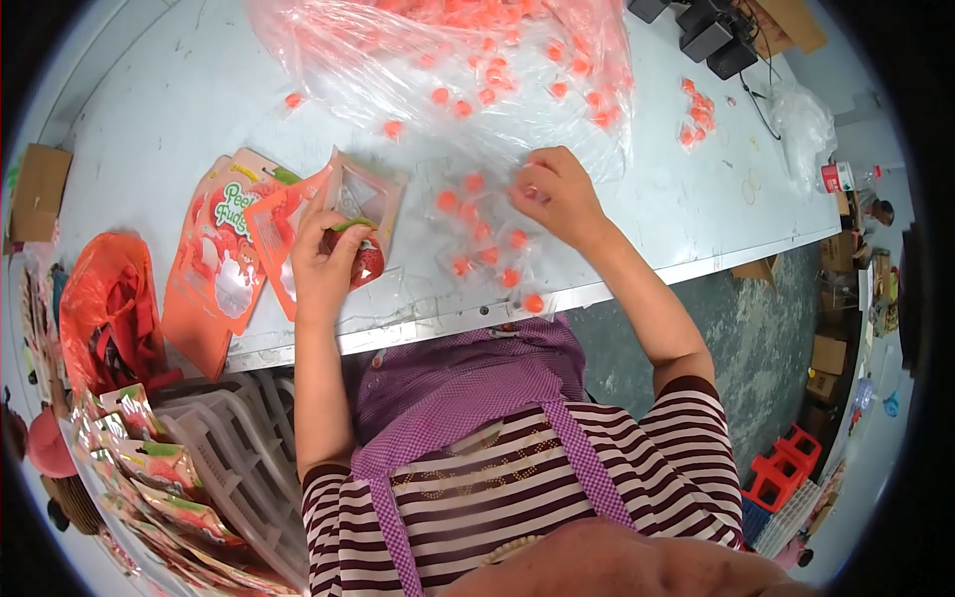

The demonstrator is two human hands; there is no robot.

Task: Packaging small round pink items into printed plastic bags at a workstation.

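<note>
My left hand (323,254) is closed at the front left of the table, fingers and thumb round a pink pouch (386,194) with a clear window. A strawberry-like red part with a green top (367,264) shows beside the thumb; whether it is print or a separate piece I cannot tell. To the right, my right hand (559,199) hovers with its fingertips pinched together; what they hold is too small to make out. Between the hands lies a loose group of small red pieces in clear wrappers (487,256). Flat printed pouches (214,249) overlap left of my left hand.
A large clear plastic bag (348,65) of wrapped red pieces spreads across the table's back. More red pieces (698,111), black devices (716,40) and a bottle (848,178) are at right. Below left stand a red bag (114,308), filled pouches (169,468) and plastic crates (234,438).
</note>
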